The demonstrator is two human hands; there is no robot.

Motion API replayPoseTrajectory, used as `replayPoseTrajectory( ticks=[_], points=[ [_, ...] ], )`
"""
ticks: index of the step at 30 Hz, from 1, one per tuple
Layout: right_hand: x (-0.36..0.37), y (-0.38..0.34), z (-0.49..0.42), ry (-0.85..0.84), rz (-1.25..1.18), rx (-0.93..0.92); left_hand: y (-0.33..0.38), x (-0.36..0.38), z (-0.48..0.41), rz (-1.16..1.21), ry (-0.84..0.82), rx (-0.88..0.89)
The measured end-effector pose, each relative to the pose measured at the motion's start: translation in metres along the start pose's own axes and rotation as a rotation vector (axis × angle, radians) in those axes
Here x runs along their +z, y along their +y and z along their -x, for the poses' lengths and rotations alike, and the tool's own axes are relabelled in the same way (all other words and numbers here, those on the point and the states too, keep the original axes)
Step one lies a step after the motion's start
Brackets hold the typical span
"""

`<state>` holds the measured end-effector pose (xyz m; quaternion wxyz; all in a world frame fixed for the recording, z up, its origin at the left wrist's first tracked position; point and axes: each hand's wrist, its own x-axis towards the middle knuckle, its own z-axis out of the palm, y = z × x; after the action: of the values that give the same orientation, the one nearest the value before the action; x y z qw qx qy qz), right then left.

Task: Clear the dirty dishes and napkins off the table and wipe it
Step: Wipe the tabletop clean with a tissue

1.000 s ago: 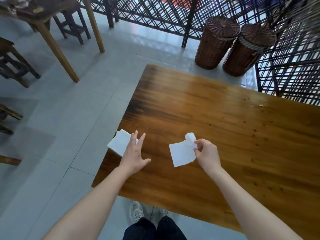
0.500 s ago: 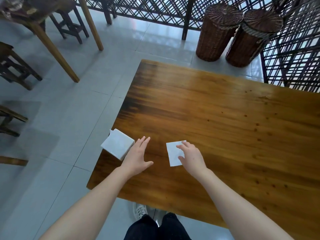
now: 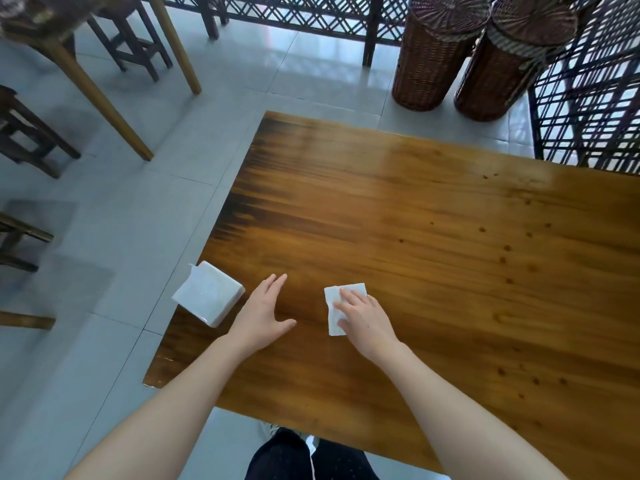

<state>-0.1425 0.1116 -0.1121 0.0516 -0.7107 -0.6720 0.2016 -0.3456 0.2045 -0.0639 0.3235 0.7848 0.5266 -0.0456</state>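
Observation:
A white napkin (image 3: 335, 298) lies flat on the brown wooden table (image 3: 433, 244) near its front left part. My right hand (image 3: 363, 318) presses down on the napkin with straight fingers and covers its right side. My left hand (image 3: 259, 315) rests flat on the table to the left of it, fingers spread, holding nothing. A white pack of napkins (image 3: 207, 297) sits at the table's left edge, just left of my left hand and partly over the edge. No dishes are in sight.
Two tall wicker baskets (image 3: 433, 53) (image 3: 512, 60) stand on the tiled floor beyond the table's far edge. A dark lattice screen (image 3: 588, 91) runs behind them and to the right. Another wooden table (image 3: 104, 95) and stools (image 3: 31, 140) stand at the left.
My right hand, which held the napkin pinched above the table, has laid it down and now presses it flat. My left hand has come off the napkin pack and lies beside it.

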Motion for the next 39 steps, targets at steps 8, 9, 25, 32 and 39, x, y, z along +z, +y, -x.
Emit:
replayPoseTrajectory(
  ticks=[8,9,25,32,39],
  points=[
    [-0.016,0.044,0.007,0.062,-0.048,-0.001,0.033,0.007,-0.017,0.026,0.004,-0.003],
    [-0.017,0.045,0.008,0.053,-0.045,-0.004,0.036,0.009,-0.018,0.022,-0.001,-0.006],
    [-0.054,0.08,-0.027,0.181,-0.211,0.3,0.074,0.002,-0.087,-0.02,-0.161,0.109],
    [-0.064,0.102,-0.058,0.201,-0.196,0.375,0.086,-0.002,-0.118,-0.06,-0.2,0.196],
    [-0.085,0.14,-0.098,0.318,-0.218,0.535,0.093,-0.002,-0.151,-0.118,-0.187,0.28]
  ],
)
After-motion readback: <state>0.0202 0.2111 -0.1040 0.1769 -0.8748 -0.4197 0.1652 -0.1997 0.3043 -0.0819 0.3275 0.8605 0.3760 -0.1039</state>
